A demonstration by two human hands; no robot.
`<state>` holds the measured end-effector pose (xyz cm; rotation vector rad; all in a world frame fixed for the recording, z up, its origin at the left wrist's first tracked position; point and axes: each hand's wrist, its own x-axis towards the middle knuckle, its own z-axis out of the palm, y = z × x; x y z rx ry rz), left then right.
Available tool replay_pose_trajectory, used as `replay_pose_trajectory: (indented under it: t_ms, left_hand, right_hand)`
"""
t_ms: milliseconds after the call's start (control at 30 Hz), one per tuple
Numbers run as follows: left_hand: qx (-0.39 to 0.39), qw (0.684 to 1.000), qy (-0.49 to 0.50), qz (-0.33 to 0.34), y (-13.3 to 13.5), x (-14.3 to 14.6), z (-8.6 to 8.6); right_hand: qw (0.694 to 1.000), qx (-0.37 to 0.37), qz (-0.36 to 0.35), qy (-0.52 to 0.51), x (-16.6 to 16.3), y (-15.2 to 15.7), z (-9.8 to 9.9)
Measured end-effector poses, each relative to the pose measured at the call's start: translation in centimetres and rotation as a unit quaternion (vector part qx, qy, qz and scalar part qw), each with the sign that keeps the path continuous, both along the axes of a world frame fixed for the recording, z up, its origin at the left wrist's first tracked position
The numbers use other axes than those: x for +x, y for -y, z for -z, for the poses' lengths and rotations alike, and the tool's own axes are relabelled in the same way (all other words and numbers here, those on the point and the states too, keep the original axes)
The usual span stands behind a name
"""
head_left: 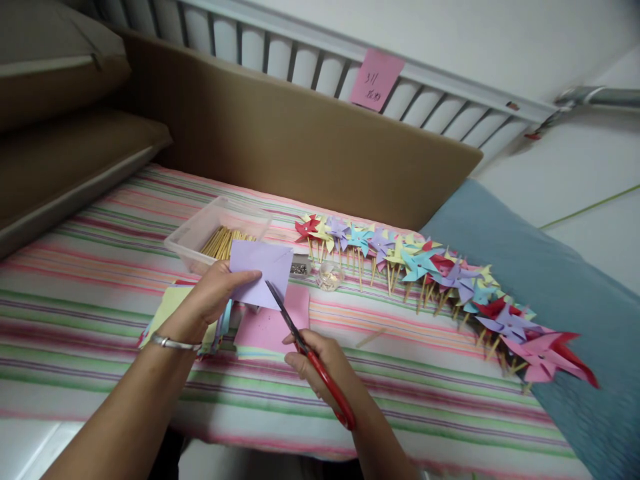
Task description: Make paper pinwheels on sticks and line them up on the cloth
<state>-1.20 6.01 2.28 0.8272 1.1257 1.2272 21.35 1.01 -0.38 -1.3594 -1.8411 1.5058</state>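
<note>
Fingers (246, 277) of the left hand (213, 297) pinch 1 purple sheet (260, 263) at the centre of the head view, the thumb flat on its face and the others hidden behind. Right-hand (325, 363) fingers close around the red handles of the scissors (291, 325), low centre, whose tips overlap the sheet's lower right; whether they touch it, I cannot tell. Below the sheet lies a pink stack (290, 320); left of that, a paper pile (173, 307). Just above centre-left, a tub (186, 249) holds sticks (217, 243). Pinwheels (420, 265) run from centre to lower right. At upper left sit 2 cushions (75, 160).
</note>
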Motion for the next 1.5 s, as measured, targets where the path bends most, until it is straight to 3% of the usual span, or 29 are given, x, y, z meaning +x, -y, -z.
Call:
replay_pose_trajectory:
  t_ms: [967, 1500]
  left_hand:
    - [0.002, 1.0, 0.012, -0.01, -0.02, 0.19, -0.29]
    - [-0.017, 1.0, -0.01, -0.011, -0.1, 0.2, -0.15]
  right_hand:
    - [1.0, 0.008, 0.002, 0.021, -0.15, -0.02, -0.16]
    - [0.997, 0.062, -0.013, 0.046, -0.21, 0.18, -0.33]
